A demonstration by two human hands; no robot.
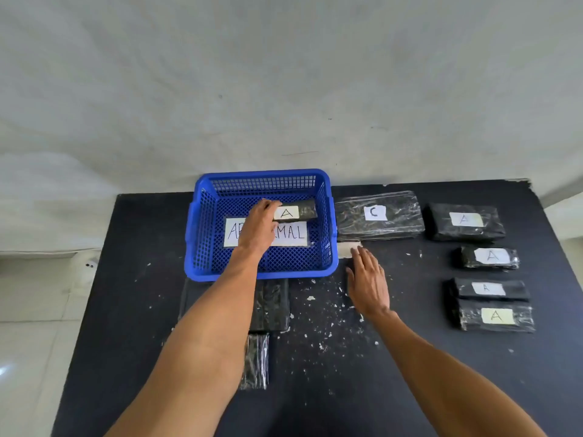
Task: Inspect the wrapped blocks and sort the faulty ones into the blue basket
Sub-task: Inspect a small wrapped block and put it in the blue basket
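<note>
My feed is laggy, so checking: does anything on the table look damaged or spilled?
White crumbs are scattered over the black table in front of the blue basket. Beside the basket's right corner a pale bare-looking piece lies by the right hand, unlike the black-wrapped blocks.

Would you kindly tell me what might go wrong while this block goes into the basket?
1. The block held by the left hand may land on the label in the basket and hide it.
2. The right hand lies beside a white scrap and the C block, and might nudge them.
3. Crumbs strewn on the table may cling to wraps and look like faults.
</note>
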